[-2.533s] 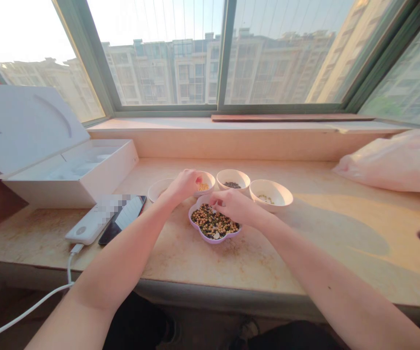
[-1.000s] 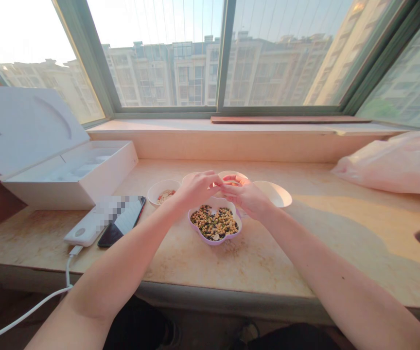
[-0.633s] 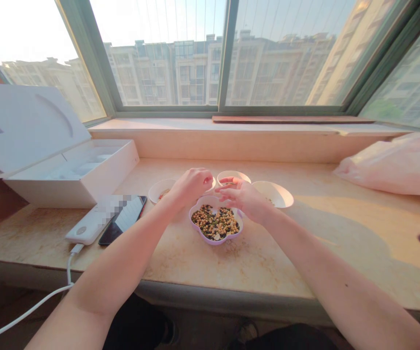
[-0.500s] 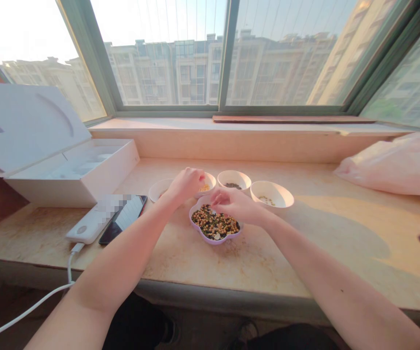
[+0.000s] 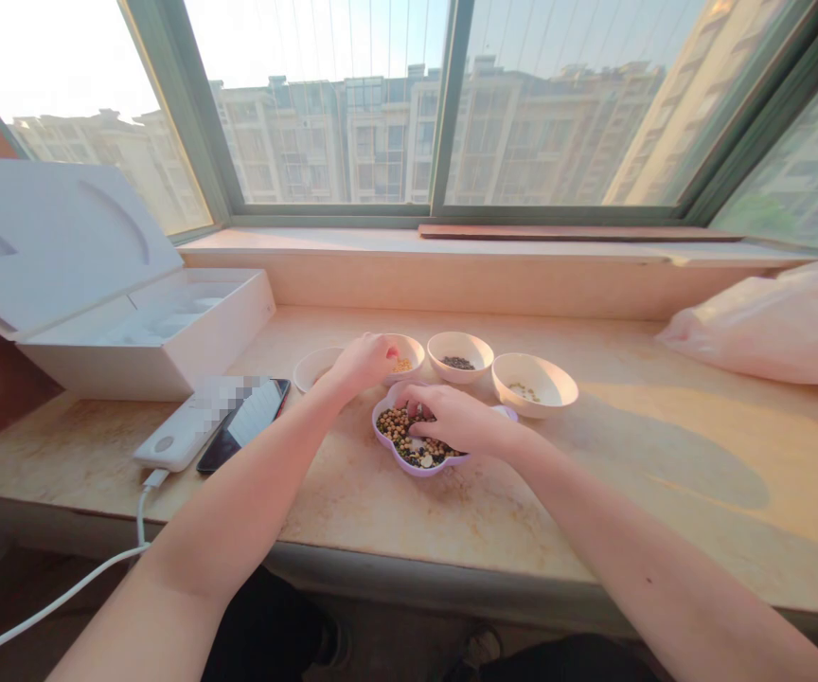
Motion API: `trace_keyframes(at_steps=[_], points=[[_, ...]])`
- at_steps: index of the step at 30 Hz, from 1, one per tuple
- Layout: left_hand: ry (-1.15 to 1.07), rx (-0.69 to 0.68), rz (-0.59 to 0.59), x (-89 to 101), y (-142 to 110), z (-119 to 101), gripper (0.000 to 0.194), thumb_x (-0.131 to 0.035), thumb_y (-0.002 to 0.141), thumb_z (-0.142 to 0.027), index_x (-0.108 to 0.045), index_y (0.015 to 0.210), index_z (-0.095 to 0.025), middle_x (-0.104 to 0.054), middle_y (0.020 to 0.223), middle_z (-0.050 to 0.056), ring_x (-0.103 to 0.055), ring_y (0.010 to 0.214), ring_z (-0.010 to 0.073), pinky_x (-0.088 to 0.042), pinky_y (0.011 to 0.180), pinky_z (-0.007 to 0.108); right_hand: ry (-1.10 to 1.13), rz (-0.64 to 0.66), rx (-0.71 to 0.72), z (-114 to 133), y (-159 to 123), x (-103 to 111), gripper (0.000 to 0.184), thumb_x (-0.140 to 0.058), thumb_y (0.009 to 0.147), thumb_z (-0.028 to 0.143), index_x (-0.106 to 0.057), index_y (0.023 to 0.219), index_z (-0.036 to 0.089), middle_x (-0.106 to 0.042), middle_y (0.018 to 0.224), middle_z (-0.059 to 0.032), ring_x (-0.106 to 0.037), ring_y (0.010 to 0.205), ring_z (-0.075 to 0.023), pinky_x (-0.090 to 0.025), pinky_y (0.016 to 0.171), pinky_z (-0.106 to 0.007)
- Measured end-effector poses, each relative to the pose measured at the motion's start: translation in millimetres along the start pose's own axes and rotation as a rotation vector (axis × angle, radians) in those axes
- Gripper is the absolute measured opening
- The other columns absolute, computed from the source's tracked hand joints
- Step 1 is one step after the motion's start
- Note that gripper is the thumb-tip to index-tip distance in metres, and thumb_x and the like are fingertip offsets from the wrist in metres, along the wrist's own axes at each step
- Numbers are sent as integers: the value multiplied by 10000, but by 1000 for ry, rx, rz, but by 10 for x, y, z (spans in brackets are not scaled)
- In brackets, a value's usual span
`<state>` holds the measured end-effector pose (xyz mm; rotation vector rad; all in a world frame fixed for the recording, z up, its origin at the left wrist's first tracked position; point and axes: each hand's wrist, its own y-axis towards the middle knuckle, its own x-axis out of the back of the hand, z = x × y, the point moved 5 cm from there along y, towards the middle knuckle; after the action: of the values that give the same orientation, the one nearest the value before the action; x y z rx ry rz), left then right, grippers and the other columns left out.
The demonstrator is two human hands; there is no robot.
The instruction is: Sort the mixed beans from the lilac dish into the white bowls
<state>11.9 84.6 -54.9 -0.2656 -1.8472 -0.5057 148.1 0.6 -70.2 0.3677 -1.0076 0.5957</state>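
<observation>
Right hand (image 5: pixel 450 417): fingers apart, at beans (image 5: pixel 396 431) in dish (image 5: pixel 419 471); light picking advised. Left hand (image 5: pixel 366 362): at bowl (image 5: pixel 415 349), grip unclear.

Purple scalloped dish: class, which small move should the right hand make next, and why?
Perhaps the right hand should close lightly on a few mixed beans in the purple scalloped dish: its thumb and fingers are parted over them, with no bean visibly gripped.
</observation>
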Motion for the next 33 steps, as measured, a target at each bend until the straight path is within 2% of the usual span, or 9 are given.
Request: trace_keyframes(at_steps=[4, 10, 15, 18, 25, 28, 30, 33], points=[[2, -5, -11, 17, -27, -45, 229, -503, 853, -153, -658, 685, -171, -603, 648, 36, -438, 559, 138, -284, 580, 289, 11, 1, -3, -30, 27, -33, 294, -593, 843, 109, -641, 1103, 238, -742, 956, -28, -667, 860, -219, -446, 700, -324], [-6, -9, -35, 41, -43, -75, 211, -515, 872, -183, -703, 779, -176, -665, 716, 55, -485, 579, 144, -298, 572, 280, 20, -23, 10, -16, 14, -4, 300, -536, 866, 85, -666, 1087, 241, -746, 909, -26, -676, 849, -220, -456, 697, -323], [6, 6, -30, 48, -37, -68, 222, -510, 882, -186, -720, 813, -172, -695, 741, 72, -528, 606, 148, -323, 585, 273, 79, -45, 24, -61, 5, 42, 310, -542, 868, 78, -683, 1087, 247, -756, 1015, -22, -687, 928, -219, -500, 783, -323], [8, 1, -29, 50, -40, -70, 222, -512, 880, -181, -723, 811, -172, -706, 755, 76, -540, 616, 150, -334, 590, 272, 130, -51, 17, -130, 0, 62, 313, -557, 879, 82, -679, 1119, 243, -751, 992, -23, -688, 915, -201, -511, 782, -306], [23, -9, -55, 78, -59, -81, 239, -511, 918, -192, -749, 922, -176, -725, 852, 94, -615, 726, 188, -414, 664, 286, 247, -103, 81, -177, -26, 116, 181, -585, 897, 135, -676, 1041, 197, -730, 1006, -49, -662, 900, -180, -518, 799, -302], [12, -50, -118, 146, -79, -157, 268, -503, 918, -145, -737, 1048, -161, -727, 1041, 116, -655, 894, 210, -459, 769, 298, 262, -162, 71, -185, -72, 232, 173, -575, 920, 200, -681, 1057, 203, -728, 1027, -56, -651, 897, -182, -517, 815, -318], [-17, -115, -131, 187, -108, -263, 315, -490, 909, -100, -716, 1120, -162, -712, 1127, 112, -656, 968, 206, -469, 831, 299, 239, -248, 24, -238, -130, 382, 209, -567, 928, 244, -679, 1101, 214, -724, 987, -49, -646, 861, -185, -519, 787, -321], [-35, -230, -30, 181, -186, -470, 309, -488, 896, -68, -716, 1071, -183, -720, 1084, 81, -655, 951, 189, -472, 826, 286, 84, -438, -128, -432, -263, 680, 190, -602, 897, 289, -689, 1047, 213, -718, 932, -47, -635, 800, -195, -508, 741, -323]])
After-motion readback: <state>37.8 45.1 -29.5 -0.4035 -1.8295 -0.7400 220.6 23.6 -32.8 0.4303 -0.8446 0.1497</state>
